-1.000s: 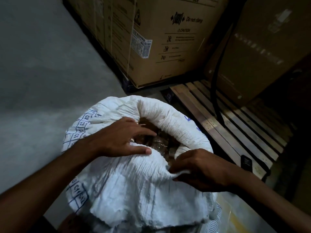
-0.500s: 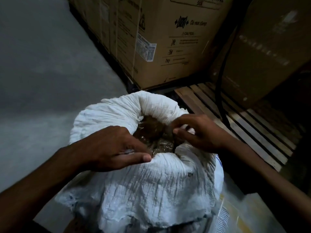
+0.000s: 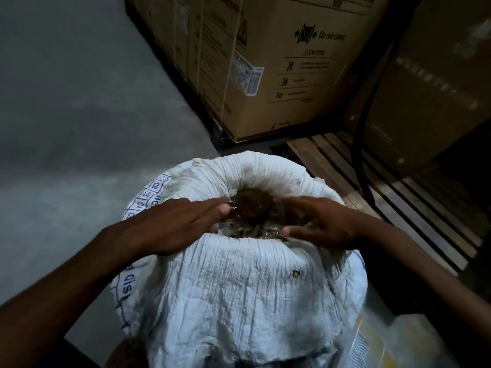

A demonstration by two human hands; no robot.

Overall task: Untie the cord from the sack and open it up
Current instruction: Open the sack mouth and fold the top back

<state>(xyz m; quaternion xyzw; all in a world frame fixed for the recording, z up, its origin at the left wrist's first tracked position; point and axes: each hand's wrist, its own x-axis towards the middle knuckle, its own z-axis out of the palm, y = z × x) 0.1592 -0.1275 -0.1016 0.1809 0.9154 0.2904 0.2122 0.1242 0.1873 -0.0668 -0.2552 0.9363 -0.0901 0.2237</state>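
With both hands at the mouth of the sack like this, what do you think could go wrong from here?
1. The sack is full to its rolled rim; if the left hand and right hand spread it unevenly, the brown contents may spill.
2. The clear inner liner looks thin and crinkled; fingers digging in could tear it.
3. The sack stands beside a pallet; if it tips that way, contents could fall between the slats.

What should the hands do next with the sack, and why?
Probably pull the rim apart a bit more. The left hand and right hand sit on opposite sides of the sack mouth, no cord shows, and the brown stuff inside peeks through only a small, bunched opening.
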